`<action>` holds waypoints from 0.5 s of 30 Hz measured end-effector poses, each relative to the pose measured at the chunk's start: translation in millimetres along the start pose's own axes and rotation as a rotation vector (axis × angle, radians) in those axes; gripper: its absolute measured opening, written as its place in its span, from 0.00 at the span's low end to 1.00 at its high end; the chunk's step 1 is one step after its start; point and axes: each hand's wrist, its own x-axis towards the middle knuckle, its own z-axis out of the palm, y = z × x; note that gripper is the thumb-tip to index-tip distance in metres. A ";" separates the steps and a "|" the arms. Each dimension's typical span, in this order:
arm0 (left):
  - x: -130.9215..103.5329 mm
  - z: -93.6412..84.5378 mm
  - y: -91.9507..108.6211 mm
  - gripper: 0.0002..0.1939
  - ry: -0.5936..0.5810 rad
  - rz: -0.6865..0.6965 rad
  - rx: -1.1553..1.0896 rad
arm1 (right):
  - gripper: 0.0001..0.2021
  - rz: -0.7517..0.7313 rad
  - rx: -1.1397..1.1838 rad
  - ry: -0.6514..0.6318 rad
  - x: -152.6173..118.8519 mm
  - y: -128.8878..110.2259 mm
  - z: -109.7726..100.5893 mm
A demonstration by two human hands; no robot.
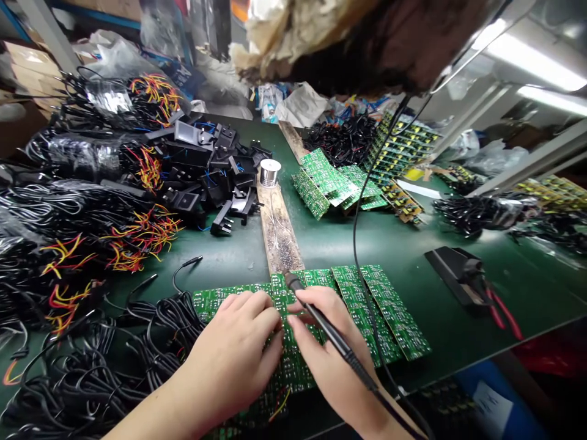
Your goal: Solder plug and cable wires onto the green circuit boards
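My right hand [323, 366] is closed round a black soldering iron [337, 338], whose tip end points away from me over the top edge of the boards. Beneath both hands lies a row of green circuit boards [380, 299] dotted with small parts. My left hand [241, 339] rests on the left boards with its fingers curled and pinched; whatever they hold is hidden. A few red and yellow wire ends [280, 403] show below, between the hands. Beyond the boards, a wooden strip [282, 235] with dark specks carries a spool of solder wire [269, 173].
Bundled black cables [77, 208] with red and yellow ends fill the left side, near black plug housings [224, 171]. Stacked green boards [321, 183] lie at the back. Red-handled cutters [498, 305] rest at right on a black holder. The iron's cord [355, 226] hangs across the view.
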 end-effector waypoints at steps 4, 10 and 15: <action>0.9 1.1 -0.9 0.09 0.002 0.018 0.018 | 0.19 -0.056 0.022 -0.038 -4.3 1.9 9.7; 0.3 2.3 -2.6 0.12 -0.010 -0.017 -0.010 | 0.20 -0.083 -0.020 -0.028 -6.7 9.0 9.8; 1.0 1.5 -0.9 0.12 0.010 -0.026 0.028 | 0.19 -0.074 -0.071 -0.005 -8.9 7.1 4.4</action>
